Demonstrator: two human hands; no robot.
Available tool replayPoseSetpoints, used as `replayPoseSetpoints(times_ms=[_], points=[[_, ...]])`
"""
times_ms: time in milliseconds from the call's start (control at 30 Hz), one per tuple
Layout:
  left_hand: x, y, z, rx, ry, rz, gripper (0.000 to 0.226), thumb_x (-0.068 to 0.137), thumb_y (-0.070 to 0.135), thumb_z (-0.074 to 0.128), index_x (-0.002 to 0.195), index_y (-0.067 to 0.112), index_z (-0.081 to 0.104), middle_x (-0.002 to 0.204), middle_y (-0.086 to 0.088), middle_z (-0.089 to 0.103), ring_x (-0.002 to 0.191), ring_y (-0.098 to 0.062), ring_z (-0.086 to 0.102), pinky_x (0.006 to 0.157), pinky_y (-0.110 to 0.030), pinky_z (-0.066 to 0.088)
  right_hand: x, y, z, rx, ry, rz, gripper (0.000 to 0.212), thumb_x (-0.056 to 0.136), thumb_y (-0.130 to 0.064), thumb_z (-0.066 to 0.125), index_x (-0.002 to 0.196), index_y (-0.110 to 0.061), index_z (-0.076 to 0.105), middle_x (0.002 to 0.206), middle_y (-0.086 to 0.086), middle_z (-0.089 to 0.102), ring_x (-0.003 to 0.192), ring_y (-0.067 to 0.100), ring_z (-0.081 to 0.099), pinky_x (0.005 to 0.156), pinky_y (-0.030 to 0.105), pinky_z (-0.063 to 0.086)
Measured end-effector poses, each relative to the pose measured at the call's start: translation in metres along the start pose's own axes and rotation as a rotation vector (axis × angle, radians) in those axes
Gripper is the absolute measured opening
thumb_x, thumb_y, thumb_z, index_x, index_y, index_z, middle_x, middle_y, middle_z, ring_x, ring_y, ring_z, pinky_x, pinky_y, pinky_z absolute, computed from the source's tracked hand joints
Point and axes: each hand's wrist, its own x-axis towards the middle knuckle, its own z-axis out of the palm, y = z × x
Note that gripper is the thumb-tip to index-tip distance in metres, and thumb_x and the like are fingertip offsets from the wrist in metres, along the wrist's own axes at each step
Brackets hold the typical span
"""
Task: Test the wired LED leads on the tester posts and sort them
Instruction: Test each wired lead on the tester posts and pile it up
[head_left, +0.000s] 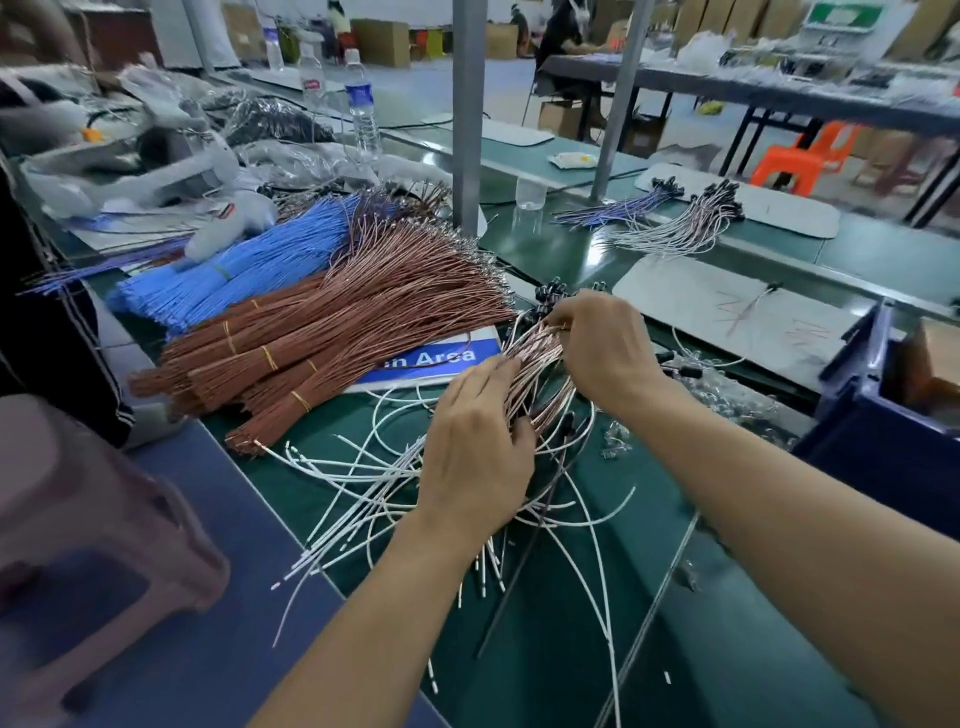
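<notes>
Head view: the left hand (478, 447) gripped a bundle of LED leads (540, 374) just above the green bench (571, 649), its fingers curled round the wires. The right hand (602, 343) pinched the bundle's upper end. A single lead was probably being picked out for testing. Next it would need carrying to the tester posts, which could not be made out here.

My one view comes from a camera on my head. It faces forward and down across the green bench (545, 649), very near. My forearms run in from the bottom edge. My left hand (475, 457) and right hand (602, 348) sit close up near the middle, holding the leads (540, 374). The wide lens bends the edges. Brown wire bundles (322, 332) lie left of centre, a blue bin (883, 431) sits at the right edge, and far tables with an orange chair (800, 156) blur along the top.
</notes>
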Motion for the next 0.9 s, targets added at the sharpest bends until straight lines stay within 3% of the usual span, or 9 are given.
replayPoseSetpoints(times_ms=[133,267,333,400,500,667,767,833,900], points=[[0.001,0.003,-0.003,-0.072,0.089,-0.079,0.039,0.091,0.011,0.071,0.128,0.018,0.061,0.112,0.015,0.058,0.104,0.0,0.051,0.098,-0.017,0.037,-0.001,-0.001,-0.028,0.152,0.04,-0.027,0.021,0.099,-0.009,0.06,0.105,-0.014,0.08,0.096,0.007,0.076,0.093,0.027,0.064,0.087,0.045,0.054],[0.0,-0.004,-0.008,-0.19,0.113,-0.085,0.017,0.102,0.013,0.059,0.118,0.017,0.064,0.1,0.008,0.068,0.087,-0.006,0.062,0.08,-0.009,0.048,-0.016,-0.004,-0.063,0.123,-0.117,-0.036,0.024,0.103,-0.022,0.053,0.104,-0.024,0.077,0.087,0.0,0.076,0.068,0.026,0.065,0.068,0.044,0.058],[0.001,-0.006,-0.011,-0.221,0.121,-0.072,0.018,0.107,0.022,0.054,0.119,0.02,0.067,0.099,0.011,0.068,0.086,0.002,0.061,0.079,-0.002,0.042,-0.027,0.001,-0.084,0.196,-0.16,0.019,0.023,0.101,-0.02,0.056,0.098,-0.027,0.078,0.076,-0.004,0.074,0.058,0.022,0.063,0.055,0.039,0.054],[0.002,-0.007,-0.013,-0.213,0.083,-0.035,0.022,0.107,0.031,0.053,0.119,0.024,0.07,0.098,0.018,0.066,0.086,0.009,0.058,0.078,0.0,0.039,-0.045,0.01,-0.109,0.265,-0.17,0.06,0.019,0.094,-0.019,0.064,0.087,-0.028,0.08,0.068,-0.006,0.072,0.052,0.013,0.061,0.047,0.026,0.047],[0.007,-0.005,-0.016,-0.262,-0.047,-0.04,0.024,0.099,0.021,0.066,0.115,0.037,0.074,0.104,0.023,0.071,0.093,0.008,0.065,0.083,-0.008,0.051,-0.078,0.024,-0.149,0.33,-0.187,0.08,0.006,0.079,-0.03,0.082,0.074,-0.031,0.079,0.061,-0.014,0.069,0.05,0.0,0.058,0.044,0.009,0.04],[0.021,0.029,-0.035,-0.521,-0.229,-0.068,0.039,0.095,0.014,0.07,0.097,0.052,0.076,0.1,0.024,0.074,0.088,0.002,0.067,0.073,-0.01,0.051,-0.13,0.06,-0.19,0.431,0.04,0.218,0.006,0.075,-0.044,0.083,0.075,-0.045,0.077,0.058,-0.01,0.067,0.045,0.003,0.048,0.043,0.017,0.038],[0.027,0.061,-0.045,-0.617,-0.335,-0.039,0.032,0.098,0.016,0.065,0.096,0.046,0.077,0.097,0.011,0.075,0.086,-0.017,0.067,0.084,-0.026,0.048,-0.164,0.075,-0.211,0.515,0.165,0.277,0.014,0.07,-0.054,0.075,0.08,-0.045,0.077,0.06,-0.007,0.069,0.049,0.007,0.058,0.051,0.022,0.048],[0.027,0.086,-0.047,-0.694,-0.366,0.016,0.033,0.099,0.014,0.063,0.093,0.043,0.078,0.087,0.012,0.075,0.077,-0.009,0.064,0.074,-0.017,0.046,-0.191,0.086,-0.226,0.555,0.114,0.331,0.018,0.072,-0.051,0.073,0.088,-0.042,0.078,0.063,-0.001,0.071,0.052,0.01,0.063,0.055,0.026,0.054],[0.023,0.113,-0.043,-0.739,-0.378,0.09,0.033,0.098,0.011,0.064,0.091,0.04,0.079,0.073,0.009,0.069,0.063,-0.005,0.053,0.058,-0.015,0.04,-0.217,0.096,-0.238,0.513,-0.065,0.365,0.017,0.082,-0.039,0.077,0.098,-0.045,0.076,0.068,0.002,0.074,0.057,0.016,0.066,0.058,0.034,0.058]])
